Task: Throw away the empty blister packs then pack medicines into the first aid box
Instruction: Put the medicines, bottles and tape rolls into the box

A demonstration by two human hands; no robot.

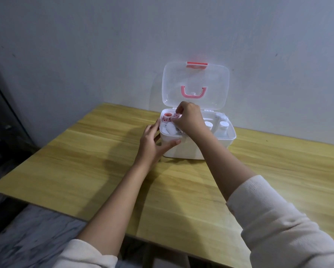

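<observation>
A white first aid box (183, 149) stands open at the back of the wooden table, its clear lid (216, 82) with a pink handle tipped up against the wall. My left hand (152, 141) grips the box's front left corner. My right hand (188, 118) reaches into the left half, fingers pinched on a small red-and-white roll (175, 116) beside another such roll (167, 116). White packets (171, 128) lie below them. Two white-capped bottles (223, 125) stand in the right half. No blister packs are visible.
The wooden table (85, 161) stretches to the left and front of the box. A pale wall (104, 55) rises right behind the lid. Grey patterned floor (27, 238) shows at the lower left past the table edge.
</observation>
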